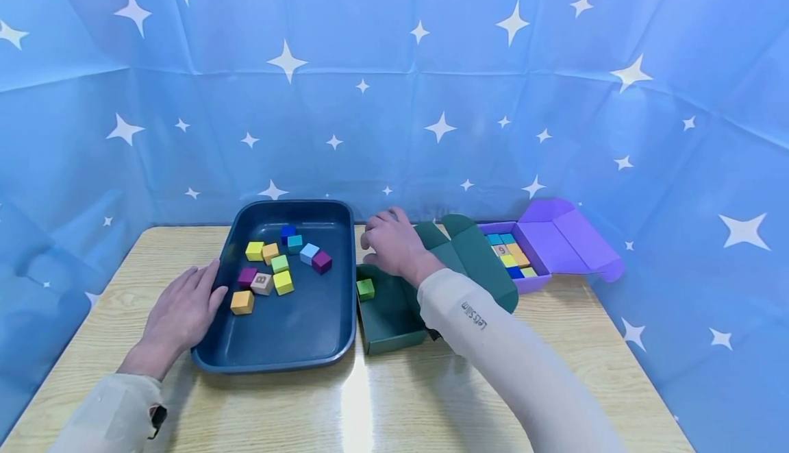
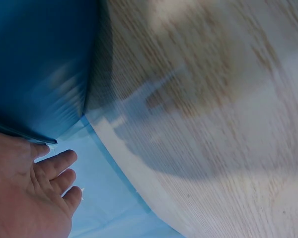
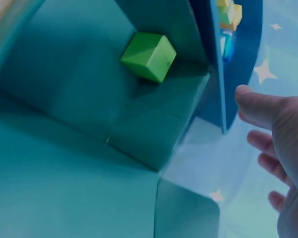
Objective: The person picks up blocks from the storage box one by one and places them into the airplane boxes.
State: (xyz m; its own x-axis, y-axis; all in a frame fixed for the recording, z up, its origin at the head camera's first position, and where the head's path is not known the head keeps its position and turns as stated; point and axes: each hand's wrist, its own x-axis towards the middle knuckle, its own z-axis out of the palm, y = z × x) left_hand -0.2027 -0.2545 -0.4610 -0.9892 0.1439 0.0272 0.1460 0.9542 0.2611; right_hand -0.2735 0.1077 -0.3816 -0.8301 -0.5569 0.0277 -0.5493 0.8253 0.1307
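At the left rim of a dark blue tray (image 1: pixel 290 340) lies my left hand (image 1: pixel 181 309), fingers extended along the edge. In the left wrist view its fingers (image 2: pixel 59 163) are by the tray's outer wall (image 2: pixel 44 64) and grip nothing. Several coloured cubes sit inside the tray, among them an orange cube (image 1: pixel 242 302) and a lettered wooden cube (image 1: pixel 261 284). My right hand (image 1: pixel 394 244) hovers over the back of an open green box (image 1: pixel 394 340), fingers loosely bent. The right wrist view shows nothing between thumb and fingers. One green cube (image 3: pixel 149 57) sits in a corner of that box.
Behind the green box's raised lid (image 1: pixel 493 278) on the right stands an open purple box (image 1: pixel 535 285), partly filled with coloured cubes. Its lid (image 1: pixel 564 240) folds out rightward. A blue star-patterned cloth (image 1: pixel 382 124) rises behind the wooden table (image 1: pixel 277 412).
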